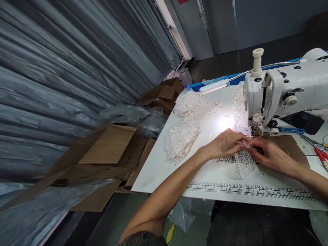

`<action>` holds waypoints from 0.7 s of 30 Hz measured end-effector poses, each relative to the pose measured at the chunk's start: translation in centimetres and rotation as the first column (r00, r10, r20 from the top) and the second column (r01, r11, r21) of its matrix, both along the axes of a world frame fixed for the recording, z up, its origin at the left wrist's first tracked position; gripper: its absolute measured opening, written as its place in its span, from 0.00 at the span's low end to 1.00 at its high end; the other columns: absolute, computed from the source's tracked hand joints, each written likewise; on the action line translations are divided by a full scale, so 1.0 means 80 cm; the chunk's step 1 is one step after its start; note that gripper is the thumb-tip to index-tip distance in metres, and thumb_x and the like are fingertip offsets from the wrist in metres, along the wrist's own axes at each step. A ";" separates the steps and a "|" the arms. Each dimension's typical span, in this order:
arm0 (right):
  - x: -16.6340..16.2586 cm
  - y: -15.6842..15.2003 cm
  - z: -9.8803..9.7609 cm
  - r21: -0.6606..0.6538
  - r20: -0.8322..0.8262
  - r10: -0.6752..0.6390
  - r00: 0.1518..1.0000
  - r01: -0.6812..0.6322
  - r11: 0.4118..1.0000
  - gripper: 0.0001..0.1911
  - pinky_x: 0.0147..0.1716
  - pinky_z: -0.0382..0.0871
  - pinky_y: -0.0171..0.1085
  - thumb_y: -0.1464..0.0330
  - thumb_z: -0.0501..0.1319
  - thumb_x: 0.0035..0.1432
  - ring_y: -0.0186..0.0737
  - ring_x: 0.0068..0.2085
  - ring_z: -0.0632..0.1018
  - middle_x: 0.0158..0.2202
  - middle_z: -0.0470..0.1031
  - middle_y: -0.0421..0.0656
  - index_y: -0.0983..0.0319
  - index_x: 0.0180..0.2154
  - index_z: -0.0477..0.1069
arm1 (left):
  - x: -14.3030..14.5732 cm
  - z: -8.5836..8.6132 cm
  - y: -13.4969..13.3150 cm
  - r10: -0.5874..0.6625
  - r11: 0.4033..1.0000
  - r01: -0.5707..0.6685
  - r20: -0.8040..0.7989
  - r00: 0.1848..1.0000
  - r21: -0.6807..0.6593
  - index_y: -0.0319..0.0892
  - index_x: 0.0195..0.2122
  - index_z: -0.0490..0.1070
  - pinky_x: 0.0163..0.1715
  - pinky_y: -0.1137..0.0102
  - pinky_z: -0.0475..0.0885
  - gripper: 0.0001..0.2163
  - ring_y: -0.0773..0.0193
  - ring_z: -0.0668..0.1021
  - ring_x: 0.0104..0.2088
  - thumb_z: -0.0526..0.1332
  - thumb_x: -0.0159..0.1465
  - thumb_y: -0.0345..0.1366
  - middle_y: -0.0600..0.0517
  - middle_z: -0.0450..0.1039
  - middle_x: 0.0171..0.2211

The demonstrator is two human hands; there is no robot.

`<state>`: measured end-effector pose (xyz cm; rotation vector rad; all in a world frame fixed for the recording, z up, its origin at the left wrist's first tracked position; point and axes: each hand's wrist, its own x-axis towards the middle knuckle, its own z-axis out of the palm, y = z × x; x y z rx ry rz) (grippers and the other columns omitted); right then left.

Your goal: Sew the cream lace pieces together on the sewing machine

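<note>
A white sewing machine [284,92] stands at the right of a white table [156,167]. Just in front of its needle, both hands press on a piece of white lace [241,164]. My left hand [227,143] lies on the lace's left part with fingers bent and pinching its top edge. From the right, my right hand [269,155] pinches the same edge. The lace hangs toward the printed ruler [251,191] along the table's near edge. A brown cardboard sheet [289,147] lies under my right hand.
Two heaps of white lace pieces [181,138] [194,104] lie on the table's left half. Blue-handled snips [292,130] and red-handled scissors [321,155] sit at the right. Cardboard boxes [110,150] and plastic wrap stand on the floor left of the table, beside a corrugated shutter.
</note>
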<state>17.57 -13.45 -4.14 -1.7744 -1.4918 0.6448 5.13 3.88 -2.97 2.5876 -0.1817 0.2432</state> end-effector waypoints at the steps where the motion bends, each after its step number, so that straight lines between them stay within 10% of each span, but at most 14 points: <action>1: -0.002 0.001 0.002 -0.029 -0.044 0.001 0.999 -0.002 1.000 0.19 0.34 0.68 0.41 0.57 0.48 0.64 0.40 0.31 0.73 0.31 0.72 0.45 0.61 0.34 0.71 | -0.003 0.001 0.002 0.028 0.997 -0.030 -0.030 0.999 -0.064 0.42 0.42 0.73 0.42 0.67 0.71 0.08 0.67 0.77 0.34 0.61 0.67 0.40 0.51 0.78 0.34; 9: -0.008 0.005 -0.002 -0.183 -0.392 -0.048 0.919 -0.027 0.983 0.12 0.23 0.67 0.35 0.62 0.50 0.65 0.34 0.22 0.71 0.23 0.64 0.38 0.62 0.33 0.65 | -0.011 0.008 0.015 0.081 0.842 -0.190 -0.230 0.970 -0.505 0.38 0.37 0.73 0.19 0.78 0.64 0.10 0.74 0.69 0.20 0.58 0.66 0.41 0.54 0.72 0.26; 14: -0.023 0.018 -0.003 -0.365 -0.643 -0.325 0.694 0.095 0.926 0.12 0.25 0.74 0.37 0.67 0.52 0.67 0.39 0.26 0.78 0.28 0.74 0.44 0.64 0.50 0.56 | 0.027 0.019 0.017 0.128 0.983 -0.147 -0.161 0.979 -0.106 0.39 0.35 0.75 0.21 0.76 0.61 0.07 0.74 0.68 0.20 0.59 0.66 0.36 0.55 0.73 0.24; 21: 0.015 -0.002 0.008 -0.435 -0.057 -0.172 0.983 0.131 0.891 0.11 0.19 0.64 0.35 0.60 0.55 0.65 0.39 0.19 0.74 0.19 0.72 0.40 0.62 0.39 0.65 | 0.052 -0.020 0.019 0.178 0.850 -0.271 0.238 0.955 0.452 0.38 0.36 0.71 0.21 0.73 0.61 0.16 0.65 0.73 0.29 0.64 0.63 0.48 0.48 0.74 0.34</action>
